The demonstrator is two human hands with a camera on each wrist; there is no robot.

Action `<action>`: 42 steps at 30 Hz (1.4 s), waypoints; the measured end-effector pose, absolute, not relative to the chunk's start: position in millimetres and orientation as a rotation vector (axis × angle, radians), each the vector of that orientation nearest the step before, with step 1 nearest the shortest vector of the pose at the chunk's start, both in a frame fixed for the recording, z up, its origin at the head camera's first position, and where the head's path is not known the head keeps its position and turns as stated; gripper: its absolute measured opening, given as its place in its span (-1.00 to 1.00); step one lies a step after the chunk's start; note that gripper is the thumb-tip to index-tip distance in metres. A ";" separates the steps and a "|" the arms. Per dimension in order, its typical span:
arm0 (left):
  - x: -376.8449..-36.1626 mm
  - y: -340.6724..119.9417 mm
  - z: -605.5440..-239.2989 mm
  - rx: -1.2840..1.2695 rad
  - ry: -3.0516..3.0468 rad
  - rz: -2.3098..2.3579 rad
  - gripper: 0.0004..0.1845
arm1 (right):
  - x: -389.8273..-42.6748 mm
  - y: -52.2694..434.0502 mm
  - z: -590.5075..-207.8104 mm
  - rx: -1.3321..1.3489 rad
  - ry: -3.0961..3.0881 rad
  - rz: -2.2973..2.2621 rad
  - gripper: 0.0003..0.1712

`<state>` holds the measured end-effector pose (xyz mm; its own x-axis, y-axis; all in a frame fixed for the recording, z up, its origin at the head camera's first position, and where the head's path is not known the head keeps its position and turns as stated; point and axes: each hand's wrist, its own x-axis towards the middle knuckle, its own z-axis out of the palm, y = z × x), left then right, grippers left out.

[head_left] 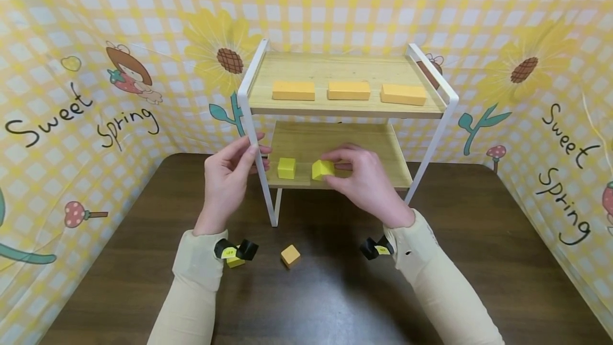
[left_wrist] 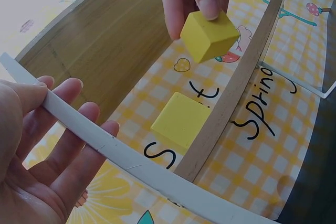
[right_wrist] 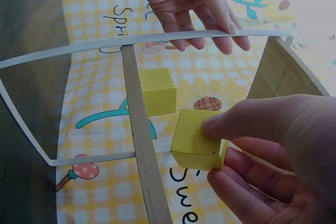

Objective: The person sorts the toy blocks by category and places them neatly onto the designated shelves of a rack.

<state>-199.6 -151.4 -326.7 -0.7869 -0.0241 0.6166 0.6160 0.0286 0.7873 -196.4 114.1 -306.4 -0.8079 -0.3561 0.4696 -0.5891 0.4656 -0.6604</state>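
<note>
Yellow is the little cube (head_left: 322,169) that the right hand (head_left: 364,180) pinches between its thumb and fingertips, just over the front edge of the lower shelf (head_left: 335,145) of a small rack (head_left: 258,100). The right wrist view shows the cube (right_wrist: 198,140) tipped a bit, with a finger on top and other fingers below it. A second yellow cube (head_left: 286,167) sits flat on the lower shelf, just to the left of the held one and not touching it. The left hand (head_left: 227,180) has its fingers spread and nearly straight, and they rest against the white front post of the rack. In the left wrist view the fingers (left_wrist: 68,145) lie behind the white bar, and the held cube (left_wrist: 209,35) hangs above the other cube (left_wrist: 181,119). Three orange blocks (head_left: 348,90) lie in a row on the top shelf, each apart from the next. On the dark brown surface (head_left: 479,238), near the person, there is a small orange cube (head_left: 290,255). Another yellow cube (head_left: 235,262) peeks out beside the left wrist. Both arms wear pale sleeves (head_left: 440,281).
</note>
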 end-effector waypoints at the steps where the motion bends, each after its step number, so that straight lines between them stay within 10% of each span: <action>1: -199.5 -151.2 -326.7 -0.599 -1.845 -1.809 -0.74 | -197.1 113.4 -306.5 0.807 -2.454 1.266 -0.67; 42: -199.8 -150.6 -326.1 -0.600 -1.837 -1.812 -0.73 | -207.8 99.6 -300.8 0.853 -2.585 0.931 -0.51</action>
